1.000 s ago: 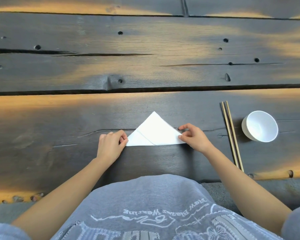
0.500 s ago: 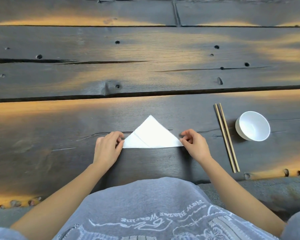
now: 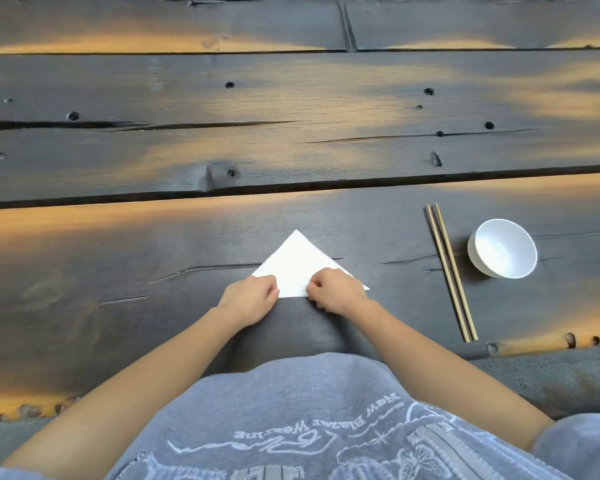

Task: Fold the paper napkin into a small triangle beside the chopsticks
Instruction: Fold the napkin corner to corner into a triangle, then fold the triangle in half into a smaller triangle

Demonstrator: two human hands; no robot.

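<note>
The paper napkin (image 3: 300, 263) lay as a triangle on the tabletop (image 3: 118, 271), left of the chopsticks (image 3: 450, 271). The left hand (image 3: 250, 297) and right hand (image 3: 335, 292) pressed its near edge with curled fingers. Firm, even creasing would suit.

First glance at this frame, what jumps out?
The white napkin, already a triangle, stands out against the dark plank table right in front of the person. The left hand and right hand sit close together on its near edge. Off to the right lie the paired chopsticks, with an empty white bowl just beyond them.
</note>
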